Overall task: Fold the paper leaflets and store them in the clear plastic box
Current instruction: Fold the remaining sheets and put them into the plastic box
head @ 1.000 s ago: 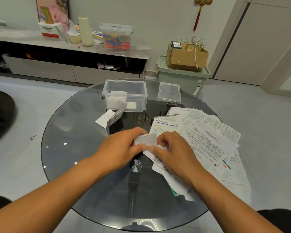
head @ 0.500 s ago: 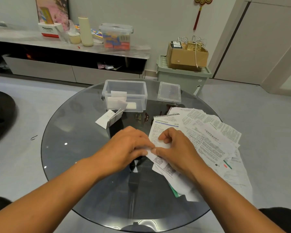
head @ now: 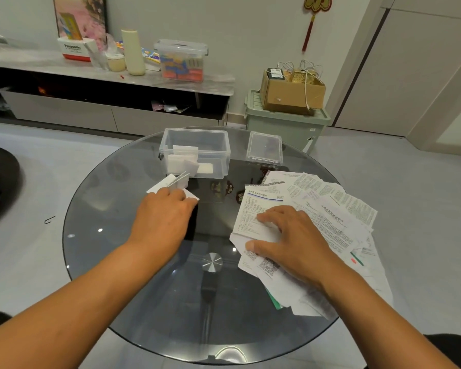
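We see a folded leaflet [head: 191, 195] under our left hand [head: 163, 217], whose curled fingers grip it just before the clear plastic box [head: 197, 153] near the tabletop's [head: 112, 262] far edge. One lid [head: 264, 148] lies beside it. Our right hand [head: 293, 243] presses flat, fingers spread, on loose leaflets [head: 330, 217] at the right edge.

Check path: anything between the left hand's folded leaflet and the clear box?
Nothing visible blocks it. The clear plastic box stands open, its lid aside. Only other folded leaflets lie between the left hand and the box.
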The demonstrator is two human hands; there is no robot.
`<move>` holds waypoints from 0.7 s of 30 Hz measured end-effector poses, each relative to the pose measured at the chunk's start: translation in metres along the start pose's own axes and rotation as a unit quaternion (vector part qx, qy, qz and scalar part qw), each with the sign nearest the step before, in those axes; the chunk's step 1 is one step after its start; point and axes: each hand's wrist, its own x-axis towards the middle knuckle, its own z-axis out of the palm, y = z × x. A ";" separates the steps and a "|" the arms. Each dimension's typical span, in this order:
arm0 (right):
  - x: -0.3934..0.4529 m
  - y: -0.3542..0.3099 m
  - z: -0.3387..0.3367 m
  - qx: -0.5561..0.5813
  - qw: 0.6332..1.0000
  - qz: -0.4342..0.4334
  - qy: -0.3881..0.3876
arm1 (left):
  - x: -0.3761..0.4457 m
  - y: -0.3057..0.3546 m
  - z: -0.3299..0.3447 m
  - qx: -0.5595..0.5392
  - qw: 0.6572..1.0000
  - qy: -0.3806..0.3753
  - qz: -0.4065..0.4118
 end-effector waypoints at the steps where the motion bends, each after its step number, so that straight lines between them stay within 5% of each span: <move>1: 0.000 0.001 0.001 0.001 1.000 0.000 0.008 | -0.001 0.002 -0.001 0.022 1.000 -0.001 -0.002; 4: 0.001 0.007 0.004 0.003 1.000 -0.014 0.026 | -0.006 0.009 -0.001 0.023 0.999 0.037 0.004; 7: 0.000 0.008 0.005 -0.008 0.994 -0.075 0.084 | -0.009 0.020 -0.003 -0.096 0.990 0.087 0.060; 10: -0.002 0.002 0.004 -0.056 0.981 -0.160 0.095 | -0.012 0.029 -0.015 -0.271 0.952 -0.015 0.143; 13: -0.007 -0.003 0.004 -0.037 0.975 -0.217 0.039 | -0.015 0.030 -0.016 -0.309 0.935 -0.099 0.144; 21: -0.010 0.007 -0.010 0.087 0.989 -0.109 -0.040 | -0.012 0.032 -0.012 -0.385 0.915 -0.098 0.070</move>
